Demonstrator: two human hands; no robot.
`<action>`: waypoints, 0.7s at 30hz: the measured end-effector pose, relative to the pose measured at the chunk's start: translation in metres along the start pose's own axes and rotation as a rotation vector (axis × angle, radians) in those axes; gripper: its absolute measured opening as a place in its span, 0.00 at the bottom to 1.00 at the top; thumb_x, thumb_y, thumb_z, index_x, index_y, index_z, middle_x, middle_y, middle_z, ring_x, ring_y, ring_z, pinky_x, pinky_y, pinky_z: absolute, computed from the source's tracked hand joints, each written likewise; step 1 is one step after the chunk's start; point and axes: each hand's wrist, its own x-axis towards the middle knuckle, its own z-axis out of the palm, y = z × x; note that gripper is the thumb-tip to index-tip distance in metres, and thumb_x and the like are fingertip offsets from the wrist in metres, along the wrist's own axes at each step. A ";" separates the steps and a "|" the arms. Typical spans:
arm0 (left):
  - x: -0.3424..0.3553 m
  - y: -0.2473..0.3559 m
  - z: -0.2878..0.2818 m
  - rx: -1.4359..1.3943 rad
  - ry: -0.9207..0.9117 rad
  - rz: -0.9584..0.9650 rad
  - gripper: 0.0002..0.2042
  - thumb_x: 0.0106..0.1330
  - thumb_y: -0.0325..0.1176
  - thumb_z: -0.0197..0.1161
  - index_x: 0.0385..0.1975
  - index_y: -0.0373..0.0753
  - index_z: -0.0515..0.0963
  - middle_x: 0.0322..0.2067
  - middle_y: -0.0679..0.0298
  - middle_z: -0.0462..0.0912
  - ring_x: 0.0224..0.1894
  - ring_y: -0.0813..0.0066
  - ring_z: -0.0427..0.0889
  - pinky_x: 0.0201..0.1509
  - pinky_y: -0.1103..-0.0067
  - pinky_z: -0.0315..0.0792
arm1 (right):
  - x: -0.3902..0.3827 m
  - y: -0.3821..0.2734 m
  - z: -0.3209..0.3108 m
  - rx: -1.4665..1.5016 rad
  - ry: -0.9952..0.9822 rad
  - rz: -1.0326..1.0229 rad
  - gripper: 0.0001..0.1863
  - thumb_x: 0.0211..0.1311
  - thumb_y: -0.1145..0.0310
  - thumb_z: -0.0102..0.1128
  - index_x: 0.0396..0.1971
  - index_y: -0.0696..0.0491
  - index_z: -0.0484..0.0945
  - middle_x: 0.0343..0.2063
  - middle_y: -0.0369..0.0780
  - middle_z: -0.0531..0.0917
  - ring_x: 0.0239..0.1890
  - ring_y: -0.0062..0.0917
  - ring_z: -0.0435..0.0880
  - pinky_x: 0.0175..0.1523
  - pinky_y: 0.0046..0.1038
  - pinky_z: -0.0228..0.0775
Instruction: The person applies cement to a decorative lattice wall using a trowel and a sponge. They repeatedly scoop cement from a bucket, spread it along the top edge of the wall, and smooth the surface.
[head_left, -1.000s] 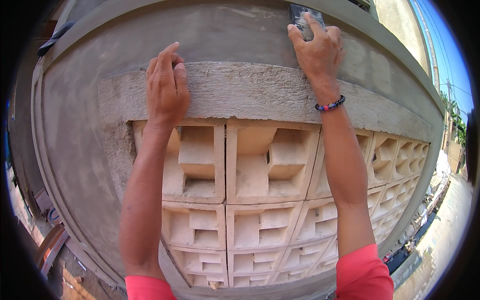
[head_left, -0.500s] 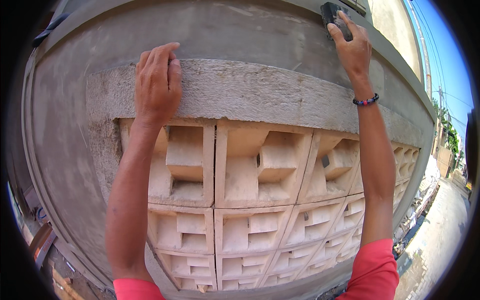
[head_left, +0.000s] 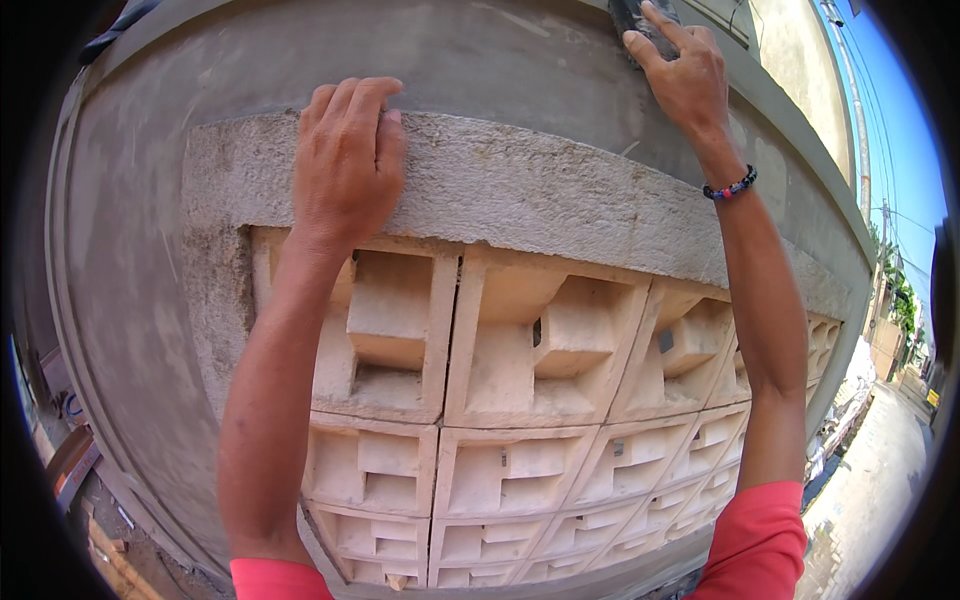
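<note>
High on the grey plastered wall (head_left: pixel 480 60), my right hand (head_left: pixel 690 85) is closed on a dark rectangular block, possibly a sponge or rubbing pad (head_left: pixel 625 18), pressed against the smooth plaster. The block's top is cut off by the picture's upper edge. My left hand (head_left: pixel 350 165) lies at the upper edge of a rough, raised concrete frame (head_left: pixel 520 160), its fingers bent together and hooked over that edge. The fingertips' undersides are hidden. Below the frame are cream ventilation blocks (head_left: pixel 545 330), set in rows and partly behind my forearms.
A projecting plaster border (head_left: pixel 800 165) runs along the wall's top and right side. At the right, a paved lane (head_left: pixel 870 490) leads away past a utility pole (head_left: pixel 860 110). Boards and debris (head_left: pixel 80 470) lie on the ground at lower left.
My right hand has slid the dark block leftward along the plaster, and the block is now more tilted. The view has shifted slightly; my left hand remains at the frame's top edge.
</note>
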 end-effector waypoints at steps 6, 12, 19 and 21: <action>-0.003 0.001 0.000 -0.039 0.027 0.008 0.11 0.65 0.28 0.53 0.44 0.36 0.76 0.37 0.58 0.79 0.44 0.61 0.75 0.53 0.68 0.68 | 0.072 0.084 -0.005 -0.105 -0.131 0.286 0.28 0.57 0.43 0.61 0.55 0.41 0.80 0.44 0.50 0.84 0.48 0.35 0.84 0.52 0.31 0.73; -0.001 -0.004 -0.008 0.006 0.025 0.013 0.10 0.65 0.28 0.53 0.44 0.35 0.76 0.37 0.58 0.79 0.45 0.60 0.75 0.54 0.67 0.68 | 0.023 -0.031 0.012 -0.025 0.000 -0.079 0.29 0.57 0.41 0.59 0.56 0.40 0.79 0.45 0.44 0.85 0.48 0.32 0.84 0.54 0.31 0.73; -0.003 0.007 0.004 -0.070 0.021 -0.009 0.10 0.65 0.29 0.53 0.44 0.36 0.76 0.39 0.58 0.79 0.46 0.60 0.75 0.55 0.66 0.67 | 0.097 0.075 0.004 -0.081 -0.081 0.219 0.29 0.57 0.42 0.59 0.56 0.40 0.79 0.45 0.44 0.85 0.47 0.35 0.84 0.54 0.33 0.73; -0.008 -0.012 -0.006 0.042 -0.027 0.000 0.10 0.65 0.29 0.53 0.43 0.36 0.76 0.39 0.58 0.78 0.46 0.60 0.75 0.55 0.66 0.67 | 0.079 0.084 0.061 -0.005 -0.051 0.261 0.29 0.57 0.41 0.59 0.55 0.41 0.79 0.45 0.45 0.85 0.47 0.36 0.84 0.53 0.34 0.73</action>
